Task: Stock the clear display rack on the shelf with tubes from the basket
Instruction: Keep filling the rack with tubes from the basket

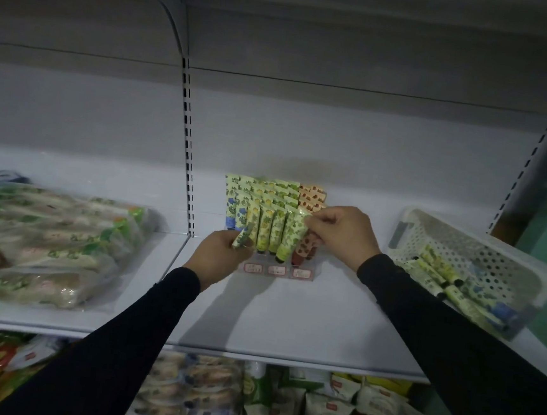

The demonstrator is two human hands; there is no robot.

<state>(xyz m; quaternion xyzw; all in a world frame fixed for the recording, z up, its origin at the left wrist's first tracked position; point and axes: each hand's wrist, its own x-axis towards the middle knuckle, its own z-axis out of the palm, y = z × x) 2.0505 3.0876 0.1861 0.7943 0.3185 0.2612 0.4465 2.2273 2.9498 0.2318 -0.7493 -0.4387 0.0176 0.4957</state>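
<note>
Two hands work at the clear rack (275,268), mid-shelf; the right hand (336,234) pinches the top of a green tube (291,238) going into a front slot; I judge it should slide straight down, cap first; the left hand (220,252) grips a spare tube (242,236); the basket (479,258), right, holds more; neighbouring tubes crowd the slot; bagged goods (47,247) lie left.

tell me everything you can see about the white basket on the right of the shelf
The white basket is a rectangular plastic crate with walls perforated by round holes and a thick, smooth rim. It sits at the shelf's right end, angled to the shelf edge, its near corner seeming to reach past that edge. A dark patch marks its left end wall. Inside lie several loose tubes, mostly green and yellow patterned, one partly blue. Neither hand touches it; the right sleeve passes in front.
</note>
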